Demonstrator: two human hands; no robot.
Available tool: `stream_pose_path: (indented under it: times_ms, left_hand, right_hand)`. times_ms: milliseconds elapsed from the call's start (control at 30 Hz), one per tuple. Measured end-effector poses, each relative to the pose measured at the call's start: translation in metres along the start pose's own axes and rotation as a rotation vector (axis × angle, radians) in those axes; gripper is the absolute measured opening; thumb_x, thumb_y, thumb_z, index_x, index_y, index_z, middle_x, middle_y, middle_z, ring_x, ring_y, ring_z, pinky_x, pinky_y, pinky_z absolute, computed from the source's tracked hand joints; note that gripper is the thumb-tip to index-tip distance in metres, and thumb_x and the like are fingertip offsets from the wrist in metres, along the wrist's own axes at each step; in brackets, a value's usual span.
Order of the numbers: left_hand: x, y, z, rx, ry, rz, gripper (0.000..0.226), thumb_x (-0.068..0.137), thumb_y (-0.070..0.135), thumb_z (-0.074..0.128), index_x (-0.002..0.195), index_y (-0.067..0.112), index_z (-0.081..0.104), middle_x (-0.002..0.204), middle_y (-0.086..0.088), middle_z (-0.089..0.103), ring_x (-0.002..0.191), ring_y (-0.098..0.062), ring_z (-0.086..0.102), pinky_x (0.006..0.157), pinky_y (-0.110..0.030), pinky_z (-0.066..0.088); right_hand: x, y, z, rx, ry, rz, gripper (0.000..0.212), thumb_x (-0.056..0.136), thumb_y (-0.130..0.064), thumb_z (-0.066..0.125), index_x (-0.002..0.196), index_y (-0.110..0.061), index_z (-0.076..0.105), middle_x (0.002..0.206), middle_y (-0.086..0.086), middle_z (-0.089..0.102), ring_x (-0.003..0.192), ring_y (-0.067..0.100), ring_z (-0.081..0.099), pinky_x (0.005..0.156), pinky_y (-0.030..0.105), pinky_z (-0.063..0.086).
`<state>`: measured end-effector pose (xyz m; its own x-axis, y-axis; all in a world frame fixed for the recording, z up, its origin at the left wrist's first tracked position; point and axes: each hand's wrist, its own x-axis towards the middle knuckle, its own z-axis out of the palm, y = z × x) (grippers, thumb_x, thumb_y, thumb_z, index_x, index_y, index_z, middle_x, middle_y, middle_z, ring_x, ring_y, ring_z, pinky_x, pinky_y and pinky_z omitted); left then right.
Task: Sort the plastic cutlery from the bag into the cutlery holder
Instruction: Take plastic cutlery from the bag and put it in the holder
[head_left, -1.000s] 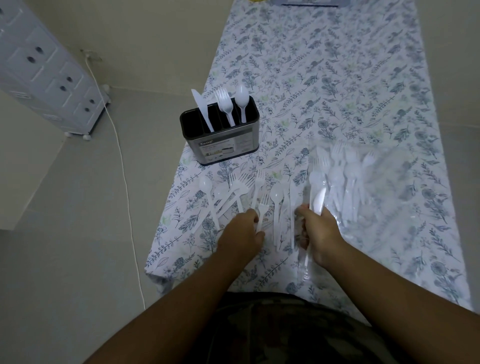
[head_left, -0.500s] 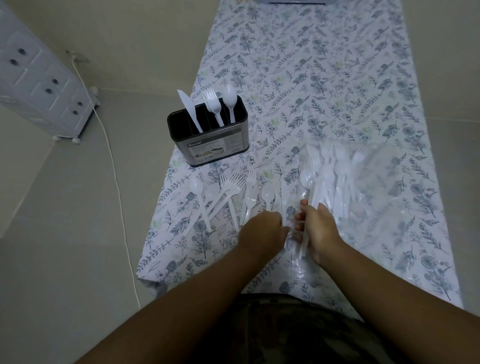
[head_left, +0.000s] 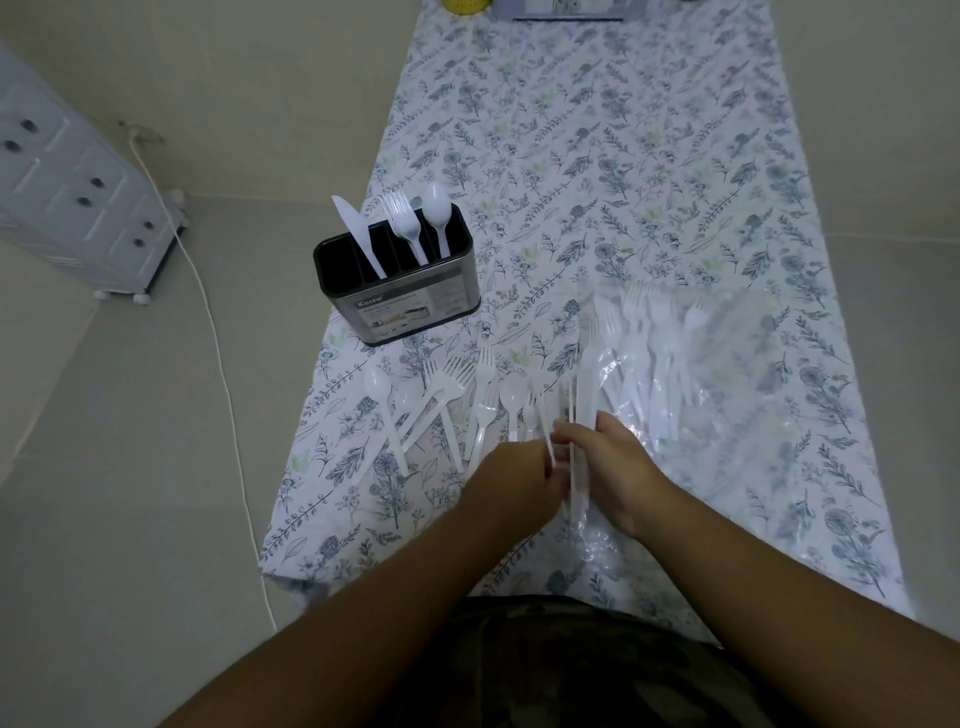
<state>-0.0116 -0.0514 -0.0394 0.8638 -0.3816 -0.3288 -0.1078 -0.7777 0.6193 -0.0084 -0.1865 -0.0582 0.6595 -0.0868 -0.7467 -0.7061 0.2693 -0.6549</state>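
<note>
A black cutlery holder (head_left: 410, 306) stands at the table's left side with a white knife (head_left: 358, 236), fork (head_left: 405, 221) and spoon (head_left: 438, 215) upright in separate slots. Loose white forks and spoons (head_left: 441, 405) lie fanned on the cloth in front of it. A clear plastic bag (head_left: 727, 384) with several white pieces inside lies to the right. My left hand (head_left: 511, 480) pinches a thin white piece (head_left: 545, 434). My right hand (head_left: 621, 467) grips several white handles (head_left: 574, 415) at the bag's near left edge.
The floral tablecloth (head_left: 597, 156) runs far ahead. The table's left edge drops to the floor, where a white cord (head_left: 218, 353) and a white drawer unit (head_left: 72, 197) stand. A grey object (head_left: 566, 8) sits at the far end.
My left hand slid right from the loose forks to meet my right hand, and now pinches a thin piece beside the bundle. My right hand stays at the bag's edge.
</note>
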Motion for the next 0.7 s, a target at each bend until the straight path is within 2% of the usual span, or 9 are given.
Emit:
stream_pose_path:
  times_ms: [100,200,267,333,400,500,533,600,700]
  left_hand:
    - [-0.003,-0.012,0.002,0.016,0.055,0.086,0.024,0.1,0.029,0.051,0.101,0.01,0.067,0.085,-0.006,0.071,0.072,-0.018,0.065,0.071,-0.036,0.057]
    - [-0.006,-0.019,0.001,-0.084,0.084,0.111,0.023,0.101,0.029,0.052,0.098,0.011,0.067,0.077,-0.002,0.068,0.063,-0.011,0.06,0.064,-0.028,0.052]
    - [-0.015,-0.017,0.0,-0.201,0.141,0.031,0.022,0.1,0.031,0.053,0.089,0.015,0.063,0.07,0.005,0.059,0.058,-0.004,0.052,0.058,-0.019,0.044]
    - [-0.023,-0.014,0.004,-0.355,0.186,-0.174,0.026,0.1,0.037,0.052,0.083,0.018,0.057,0.071,0.004,0.056,0.06,-0.005,0.049,0.059,-0.021,0.042]
    - [-0.026,-0.014,0.008,-0.685,0.193,-0.5,0.025,0.101,0.041,0.049,0.092,0.018,0.057,0.08,0.0,0.06,0.07,-0.012,0.055,0.068,-0.03,0.05]
    - [-0.016,-0.013,0.005,-1.507,0.192,-0.936,0.041,0.103,0.046,0.042,0.11,0.008,0.056,0.098,-0.011,0.062,0.086,-0.025,0.059,0.079,-0.037,0.052]
    - [-0.012,-0.013,0.004,-1.701,0.193,-0.979,0.047,0.103,0.047,0.04,0.114,0.004,0.055,0.107,-0.016,0.062,0.095,-0.028,0.06,0.083,-0.038,0.052]
    - [-0.009,-0.012,0.001,-1.906,0.179,-0.927,0.047,0.105,0.041,0.037,0.12,0.001,0.056,0.119,-0.021,0.063,0.109,-0.033,0.062,0.092,-0.041,0.053]
    - [-0.005,-0.004,-0.009,-1.957,0.158,-0.732,0.04,0.105,0.017,0.033,0.124,-0.001,0.063,0.118,-0.021,0.069,0.109,-0.03,0.065,0.096,-0.039,0.052]
  right_hand:
    - [0.0,0.0,0.008,0.0,-0.058,-0.021,0.026,0.093,-0.009,0.068,0.119,-0.007,0.064,0.105,0.018,0.071,0.093,0.031,0.069,0.08,0.043,0.058]
    - [0.0,0.003,0.015,-0.015,-0.099,-0.04,0.024,0.097,-0.019,0.067,0.117,-0.007,0.066,0.106,0.015,0.075,0.098,0.028,0.073,0.085,0.042,0.06]
    - [0.0,0.003,0.021,-0.036,-0.052,-0.061,0.026,0.097,-0.027,0.068,0.111,-0.006,0.067,0.098,0.014,0.076,0.09,0.026,0.075,0.082,0.043,0.062]
    - [-0.001,-0.002,0.026,-0.006,-0.005,-0.104,0.025,0.099,-0.027,0.064,0.106,-0.003,0.067,0.083,0.01,0.069,0.072,0.021,0.066,0.069,0.036,0.059]
    - [0.0,-0.007,0.032,0.043,0.02,-0.128,0.024,0.1,-0.028,0.063,0.105,-0.005,0.066,0.076,0.007,0.061,0.062,0.016,0.057,0.059,0.033,0.053]
    - [-0.001,-0.015,0.043,0.151,0.023,-0.16,0.018,0.1,-0.02,0.062,0.112,-0.007,0.065,0.076,0.005,0.059,0.062,0.013,0.057,0.063,0.034,0.055]
    - [-0.004,-0.017,0.048,0.19,0.004,-0.181,0.017,0.101,-0.016,0.061,0.115,-0.007,0.064,0.078,0.006,0.06,0.064,0.014,0.059,0.067,0.035,0.056]
    - [-0.008,-0.015,0.057,0.201,-0.016,-0.236,0.017,0.1,-0.01,0.061,0.117,-0.01,0.063,0.082,0.007,0.065,0.069,0.015,0.065,0.074,0.038,0.058]
    - [-0.015,-0.007,0.065,0.044,-0.03,-0.257,0.02,0.099,-0.014,0.062,0.119,-0.019,0.065,0.097,0.01,0.074,0.089,0.023,0.073,0.085,0.043,0.061]
